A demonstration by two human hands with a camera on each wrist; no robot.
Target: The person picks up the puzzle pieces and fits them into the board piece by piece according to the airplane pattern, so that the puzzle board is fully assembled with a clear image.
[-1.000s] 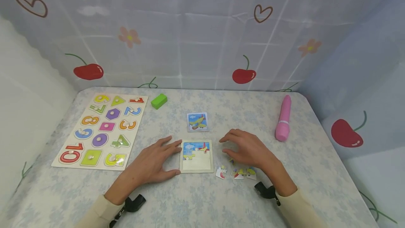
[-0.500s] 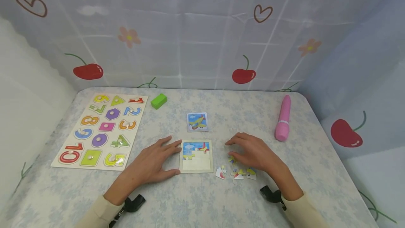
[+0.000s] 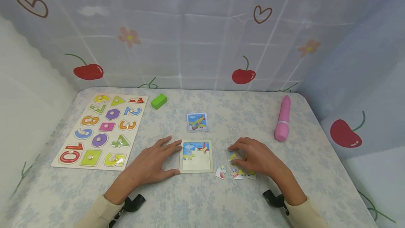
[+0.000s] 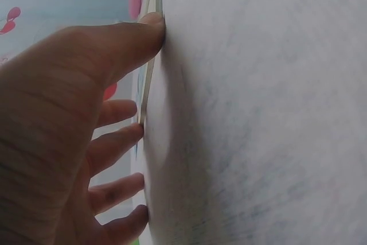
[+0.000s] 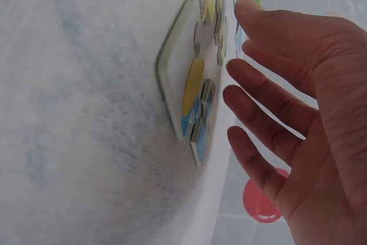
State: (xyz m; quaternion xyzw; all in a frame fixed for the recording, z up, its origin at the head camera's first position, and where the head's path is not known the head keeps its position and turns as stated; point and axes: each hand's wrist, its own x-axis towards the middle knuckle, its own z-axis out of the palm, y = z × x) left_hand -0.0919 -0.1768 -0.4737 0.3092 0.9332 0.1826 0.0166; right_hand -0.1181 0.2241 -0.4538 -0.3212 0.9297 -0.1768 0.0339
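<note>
The left hand (image 3: 151,163) lies with spread fingers at the left edge of a small square jigsaw tray (image 3: 198,166). In the left wrist view its thumb (image 4: 150,30) touches the tray's rim. Sky and red-tail pieces fill the tray's upper part, with bare board below. To the right, the right hand (image 3: 257,154) hovers over loose jigsaw pieces, fingers gently bent and nothing between them. A blue-and-yellow piece (image 3: 231,155) shows by its fingertips; a white-and-red piece (image 3: 220,172) lies nearer the tray. The right wrist view shows a corner piece (image 5: 178,67) close up, below the fingers.
Behind the tray lies an airplane picture card (image 3: 197,122). A number-and-shape peg board (image 3: 136,140) covers the table's left side, with a green block (image 3: 159,101) beside it. A pink cylindrical object (image 3: 283,119) lies at the right. A printed curtain hangs behind the table.
The right hand has moved right and slightly toward the person, away from the tray, and is now over the loose pieces. The left hand and tray have stayed in place.
</note>
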